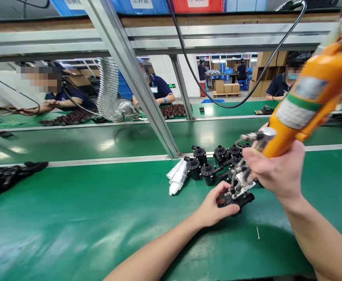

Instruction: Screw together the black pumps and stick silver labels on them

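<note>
My right hand point(279, 168) is wrapped round an orange power screwdriver point(308, 93), which is tilted with its metal tip pointing down and left. Below it, my left hand point(218, 205) grips a black pump housing point(241, 202) on the green bench. The metal head point(243, 181) of the screwdriver is over the top of this housing and hides part of it. Just behind my hands stand several similar black pump housings point(208, 173). A rolled white sheet point(177, 176) lies left of them.
A cotton swab point(258, 233) lies on the green bench point(100, 226). Black cloth-like material point(13, 177) is at the far left. A slanted metal post point(136, 74) rises behind the housings, and a black cable point(194, 76) hangs overhead. Co-workers sit across the line.
</note>
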Tool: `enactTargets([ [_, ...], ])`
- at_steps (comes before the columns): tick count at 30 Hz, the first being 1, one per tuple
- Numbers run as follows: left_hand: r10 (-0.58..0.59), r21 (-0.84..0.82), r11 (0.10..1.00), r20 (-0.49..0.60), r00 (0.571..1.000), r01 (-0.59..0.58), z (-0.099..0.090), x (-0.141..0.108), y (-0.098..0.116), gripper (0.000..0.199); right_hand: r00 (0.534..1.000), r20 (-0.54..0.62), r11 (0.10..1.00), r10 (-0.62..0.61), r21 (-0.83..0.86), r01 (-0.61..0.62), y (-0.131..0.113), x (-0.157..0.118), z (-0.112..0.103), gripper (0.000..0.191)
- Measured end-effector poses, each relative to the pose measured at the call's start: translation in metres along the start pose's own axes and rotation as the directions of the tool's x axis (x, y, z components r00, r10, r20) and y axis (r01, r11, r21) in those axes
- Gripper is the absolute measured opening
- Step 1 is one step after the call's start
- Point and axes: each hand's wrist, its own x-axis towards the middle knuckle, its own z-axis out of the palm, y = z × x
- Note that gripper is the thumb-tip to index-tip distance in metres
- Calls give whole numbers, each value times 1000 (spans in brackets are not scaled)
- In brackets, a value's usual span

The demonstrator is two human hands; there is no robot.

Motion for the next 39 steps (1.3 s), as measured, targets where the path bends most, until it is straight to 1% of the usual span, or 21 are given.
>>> enactTargets([
  [2, 0, -18, 1000, 6, 1000, 0, 0, 1, -2, 61, 998, 49, 999, 29, 19, -30, 6, 0, 4, 40],
  [7, 12, -48, 999, 24, 1000, -11, -1, 3, -2, 61, 1000, -1, 1000, 6, -29, -6, 9, -3, 10, 42],
  [10, 16, -86, 996, 40, 999, -12, 0, 3, -1, 59, 999, 2, 999, 44, -30, -44, 13, -4, 10, 43],
  [12, 13, -83, 997, 48, 999, -9, 1, 1, -1, 57, 996, 20, 996, 84, -3, -84, 17, -3, 10, 45],
  [13, 14, -56, 998, 38, 999, -11, 2, 0, -2, 57, 995, 27, 995, 96, 18, -97, 19, -1, 9, 45],
  [15, 45, 69, 997, -36, 998, -42, 2, -3, -4, 57, 996, 8, 994, 89, 57, -89, 21, 3, 7, 45],
  [17, 127, 227, 969, -133, 983, -94, 0, -5, -7, 68, 998, -54, 997, 39, 74, -35, 17, 8, 2, 45],
  [18, 166, 267, 956, -157, 974, -120, -2, -5, -8, 76, 996, -92, 998, 3, 68, 4, 14, 10, -1, 44],
  [19, 180, 259, 956, -151, 972, -136, -4, -5, -9, 82, 991, -131, 998, -37, 51, 44, 9, 11, -5, 44],
  [20, 161, 204, 970, -113, 980, -135, -6, -5, -9, 85, 985, -155, 996, -75, 24, 80, 5, 12, -10, 41],
  [21, 121, 124, 986, -53, 991, -114, -8, -4, -9, 84, 980, -166, 994, -110, -7, 111, 0, 12, -14, 38],
  [23, 36, -18, 999, 63, 997, -35, -10, -2, -10, 76, 976, -159, 988, -149, -57, 141, -7, 12, -22, 32],
  [24, 15, -52, 999, 85, 996, -11, -10, -2, -10, 74, 978, -146, 988, -147, -67, 138, -10, 11, -25, 30],
  [25, 16, -64, 998, 70, 997, -12, -8, -2, -11, 75, 981, -136, 990, -135, -63, 128, -12, 11, -26, 29],
  [27, 58, -57, 997, -14, 998, -58, -3, -3, -12, 81, 989, -122, 996, -88, -26, 86, -14, 9, -25, 32],
  [29, 95, -65, 993, -70, 993, -99, 1, -5, -12, 80, 991, -120, 998, -51, 37, 56, -14, 8, -22, 35],
  [32, 89, -98, 991, -60, 994, -94, 2, -4, -11, 76, 989, -142, 992, -48, 105, 63, -14, 6, -16, 34],
  [35, 64, -88, 994, -37, 997, -67, -2, -2, -10, 77, 991, -125, 992, -43, 111, 57, -15, 4, -13, 34],
  [39, 33, -59, 998, -75, 997, -37, -4, -2, -8, 77, 995, -100, 992, -7, 122, 19, -17, 2, -11, 34],
])
